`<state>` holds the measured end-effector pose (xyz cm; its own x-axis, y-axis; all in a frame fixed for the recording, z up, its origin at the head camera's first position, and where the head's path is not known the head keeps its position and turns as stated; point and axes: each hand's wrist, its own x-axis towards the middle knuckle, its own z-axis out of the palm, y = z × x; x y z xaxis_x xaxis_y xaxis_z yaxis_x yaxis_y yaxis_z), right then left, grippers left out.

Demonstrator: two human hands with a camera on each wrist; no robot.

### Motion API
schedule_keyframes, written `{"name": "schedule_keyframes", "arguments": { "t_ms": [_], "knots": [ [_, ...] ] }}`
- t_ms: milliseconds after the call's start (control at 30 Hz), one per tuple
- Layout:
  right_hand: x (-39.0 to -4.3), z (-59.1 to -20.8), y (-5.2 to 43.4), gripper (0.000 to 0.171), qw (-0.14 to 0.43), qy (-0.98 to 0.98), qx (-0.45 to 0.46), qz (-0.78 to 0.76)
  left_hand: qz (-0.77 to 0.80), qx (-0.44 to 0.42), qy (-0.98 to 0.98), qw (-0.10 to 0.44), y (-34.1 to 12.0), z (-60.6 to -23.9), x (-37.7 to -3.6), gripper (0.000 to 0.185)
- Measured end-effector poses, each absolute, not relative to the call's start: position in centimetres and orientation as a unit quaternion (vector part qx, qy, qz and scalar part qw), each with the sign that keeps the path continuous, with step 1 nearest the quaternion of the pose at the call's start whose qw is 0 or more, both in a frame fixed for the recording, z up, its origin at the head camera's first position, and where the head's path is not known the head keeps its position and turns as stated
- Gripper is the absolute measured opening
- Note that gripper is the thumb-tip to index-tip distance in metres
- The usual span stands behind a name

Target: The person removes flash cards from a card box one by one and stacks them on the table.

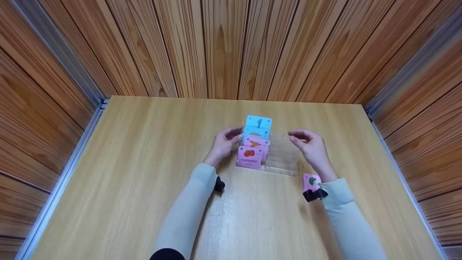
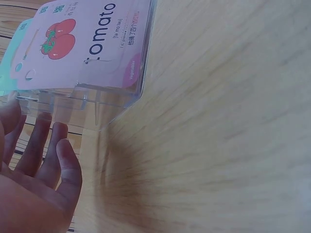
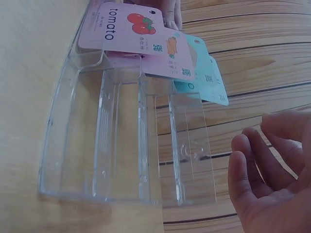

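Note:
A clear plastic tiered card holder (image 1: 281, 159) stands on the table, with cards upright in its left half. In front is a pink tomato card (image 1: 249, 157); behind it come a pink carrot card (image 1: 257, 143) and two light blue cards (image 1: 259, 122). My left hand (image 1: 224, 143) is at the holder's left side, its fingers loosely bent. In the left wrist view the thumb lies close to the holder's edge; whether it touches, I cannot tell. Near the holder's back right corner is my right hand (image 1: 311, 147), apart from it in the right wrist view, fingers loosely curled and holding nothing.
A pink card (image 1: 311, 180) with a green vegetable picture lies on the table, partly hidden under the right wrist and its black camera (image 1: 314, 195). Wood-plank walls (image 1: 223, 50) enclose the wooden table (image 1: 144, 162) at the back and both sides.

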<state>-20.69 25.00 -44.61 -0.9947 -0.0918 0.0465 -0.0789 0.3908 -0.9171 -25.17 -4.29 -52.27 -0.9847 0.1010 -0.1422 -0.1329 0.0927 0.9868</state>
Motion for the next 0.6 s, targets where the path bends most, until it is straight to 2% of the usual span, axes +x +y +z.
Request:
{"name": "schedule_keyframes", "arguments": {
  "t_ms": [367, 600],
  "knots": [
    [-23.3, -44.8, 23.1, 0.033, -0.004, 0.822, -0.056, -0.567, 0.677, -0.008, 0.732, 0.075, -4.2, -52.3, -25.4, 0.036],
    [-24.5, -44.7, 22.6, 0.035, 0.022, 0.823, -0.039, -0.567, 0.675, -0.014, 0.733, 0.082, -4.2, -52.3, -25.2, 0.036]
  ]
}}
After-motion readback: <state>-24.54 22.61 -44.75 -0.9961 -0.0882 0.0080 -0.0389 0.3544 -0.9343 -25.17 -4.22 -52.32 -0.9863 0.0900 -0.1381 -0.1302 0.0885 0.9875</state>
